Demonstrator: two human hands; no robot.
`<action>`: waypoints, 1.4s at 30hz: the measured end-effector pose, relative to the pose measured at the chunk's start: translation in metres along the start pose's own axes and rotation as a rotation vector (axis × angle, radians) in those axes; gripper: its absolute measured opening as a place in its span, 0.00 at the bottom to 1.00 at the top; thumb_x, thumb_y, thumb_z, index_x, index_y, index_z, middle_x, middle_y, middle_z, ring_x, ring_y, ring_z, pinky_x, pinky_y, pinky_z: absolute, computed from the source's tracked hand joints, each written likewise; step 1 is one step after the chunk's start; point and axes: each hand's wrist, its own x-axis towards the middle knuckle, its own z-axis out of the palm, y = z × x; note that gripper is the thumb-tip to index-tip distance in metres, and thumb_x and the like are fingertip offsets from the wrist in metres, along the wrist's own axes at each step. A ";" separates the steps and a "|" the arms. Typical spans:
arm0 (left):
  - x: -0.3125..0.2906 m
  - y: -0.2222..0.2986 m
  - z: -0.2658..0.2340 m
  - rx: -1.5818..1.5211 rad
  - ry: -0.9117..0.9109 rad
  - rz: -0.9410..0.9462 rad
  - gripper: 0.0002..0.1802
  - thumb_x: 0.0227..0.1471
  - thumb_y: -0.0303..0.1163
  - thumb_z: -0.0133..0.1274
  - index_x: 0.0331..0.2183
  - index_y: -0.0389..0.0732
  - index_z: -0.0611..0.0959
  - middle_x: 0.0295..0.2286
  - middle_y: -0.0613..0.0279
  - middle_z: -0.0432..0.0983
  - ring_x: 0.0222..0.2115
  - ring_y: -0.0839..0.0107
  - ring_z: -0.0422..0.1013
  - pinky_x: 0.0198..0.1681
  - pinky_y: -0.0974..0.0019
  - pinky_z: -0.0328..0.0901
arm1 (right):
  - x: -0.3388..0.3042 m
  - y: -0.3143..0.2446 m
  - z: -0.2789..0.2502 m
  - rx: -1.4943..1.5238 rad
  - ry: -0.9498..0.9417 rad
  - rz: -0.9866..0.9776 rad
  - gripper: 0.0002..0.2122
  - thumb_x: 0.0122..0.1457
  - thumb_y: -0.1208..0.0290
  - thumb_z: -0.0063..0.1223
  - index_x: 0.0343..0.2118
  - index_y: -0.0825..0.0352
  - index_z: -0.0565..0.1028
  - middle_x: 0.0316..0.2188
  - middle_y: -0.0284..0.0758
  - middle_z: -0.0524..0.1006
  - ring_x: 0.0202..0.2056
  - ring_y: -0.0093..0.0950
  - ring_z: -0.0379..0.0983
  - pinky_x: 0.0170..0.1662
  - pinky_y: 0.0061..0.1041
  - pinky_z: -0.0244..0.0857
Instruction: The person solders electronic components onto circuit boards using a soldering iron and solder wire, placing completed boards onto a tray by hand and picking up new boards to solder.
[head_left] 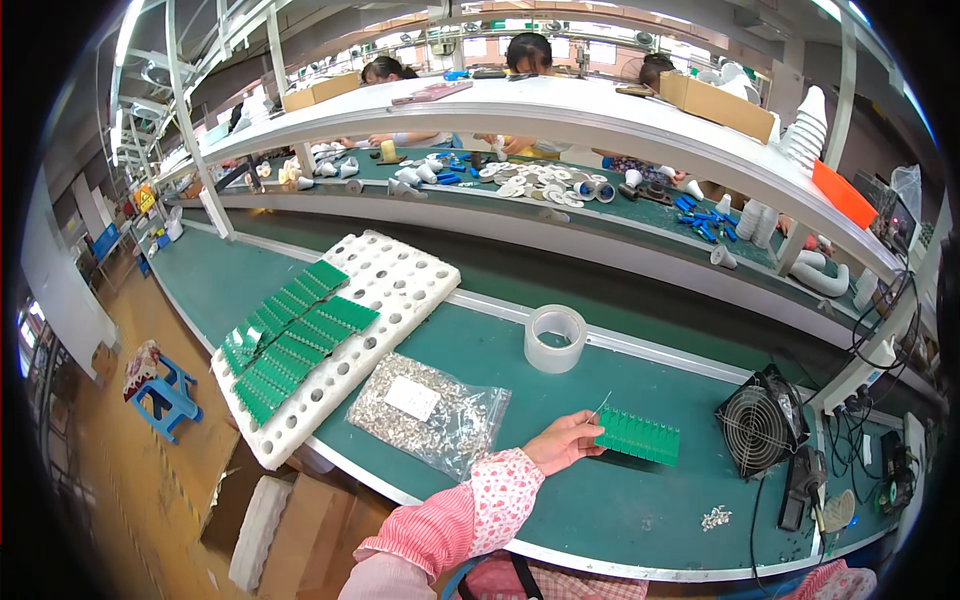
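Note:
My left hand (pixel 565 442) reaches in from the lower edge in a pink patterned sleeve. Its fingers are closed on the left end of a green circuit board panel (pixel 642 438), which is held above the bench. A thin light strand (pixel 603 402) sticks up by the fingertips; I cannot make out what it is. To the left of the hand lies a clear zip bag of small metallic parts (pixel 440 440) with a white label. Only a bit of pink sleeve (pixel 835 582) shows at the lower right; my right hand is out of view.
A white foam tray (pixel 420 268) with holes carries several green panels (pixel 300 335). A tape roll (pixel 555 340), a black fan (pixel 762 422) with cables and a small heap of parts (pixel 716 518) stand on the green bench (pixel 610 510). Other people work beyond the shelf (pixel 560 100).

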 end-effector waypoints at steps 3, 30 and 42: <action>-0.002 -0.003 -0.005 -0.010 -0.038 0.016 0.07 0.53 0.27 0.52 0.35 0.44 0.71 0.33 0.70 0.71 0.35 0.76 0.70 0.43 0.67 0.66 | -0.001 -0.001 0.002 0.001 -0.004 -0.003 0.05 0.56 0.70 0.52 0.33 0.62 0.74 0.43 0.26 0.69 0.47 0.21 0.63 0.42 0.29 0.60; -0.005 0.001 0.003 -0.025 -0.006 0.009 0.07 0.54 0.27 0.51 0.36 0.44 0.71 0.33 0.69 0.72 0.35 0.77 0.70 0.44 0.66 0.65 | -0.013 0.012 -0.006 -0.172 0.097 -0.110 0.06 0.55 0.70 0.50 0.34 0.65 0.73 0.40 0.32 0.70 0.43 0.25 0.65 0.42 0.30 0.61; -0.004 0.002 0.003 -0.034 0.007 0.039 0.09 0.53 0.28 0.53 0.36 0.43 0.71 0.33 0.68 0.71 0.35 0.76 0.70 0.44 0.67 0.66 | -0.018 0.033 -0.002 -0.177 0.106 -0.164 0.07 0.55 0.70 0.50 0.34 0.66 0.73 0.38 0.34 0.71 0.41 0.26 0.66 0.42 0.31 0.62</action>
